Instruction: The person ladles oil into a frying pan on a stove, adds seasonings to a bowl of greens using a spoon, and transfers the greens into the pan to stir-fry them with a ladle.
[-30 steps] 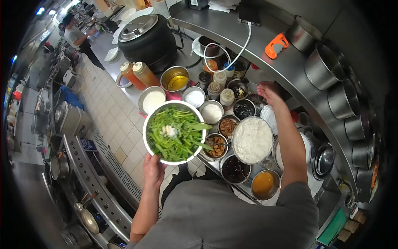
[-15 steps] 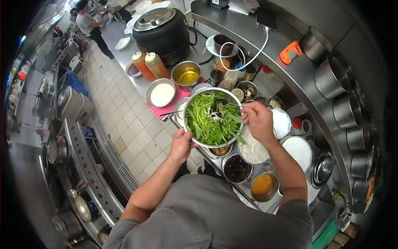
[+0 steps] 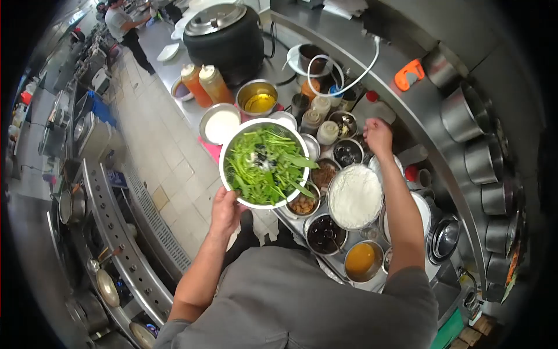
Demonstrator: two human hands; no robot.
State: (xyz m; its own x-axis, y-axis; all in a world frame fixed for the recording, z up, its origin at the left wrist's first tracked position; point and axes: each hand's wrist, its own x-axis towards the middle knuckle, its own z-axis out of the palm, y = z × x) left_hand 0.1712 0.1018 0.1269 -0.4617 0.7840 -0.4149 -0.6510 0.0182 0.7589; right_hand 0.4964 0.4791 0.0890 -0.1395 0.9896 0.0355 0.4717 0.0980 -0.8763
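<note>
My left hand (image 3: pixel 225 212) is shut on the near rim of a metal bowl (image 3: pixel 261 121), holding it up beside the counter. Cut leafy greens (image 3: pixel 250 168) fill the bowl, with white and black bits on top near the middle. To the right, my right hand (image 3: pixel 379 136) is off the bowl with its fingers curled closed; whatever may be in them is hidden. Below that hand are a small bowl of dark contents (image 3: pixel 347 152) and a large bowl of white powder (image 3: pixel 356 198). A bowl of brown pieces (image 3: pixel 303 205) sits by the greens bowl.
Bowls of dark liquid (image 3: pixel 325 235) and orange liquid (image 3: pixel 363 260) stand nearest me. Squeeze bottles (image 3: pixel 215 84) and a black soup kettle (image 3: pixel 224 43) are further along. A shelf holds an orange tool (image 3: pixel 409 74). Another person (image 3: pixel 125 29) works at the far left.
The bowl of greens has moved left and slightly toward me with my left hand. My right hand has left its edge and gone up and right. Bowls formerly covered now show.
</note>
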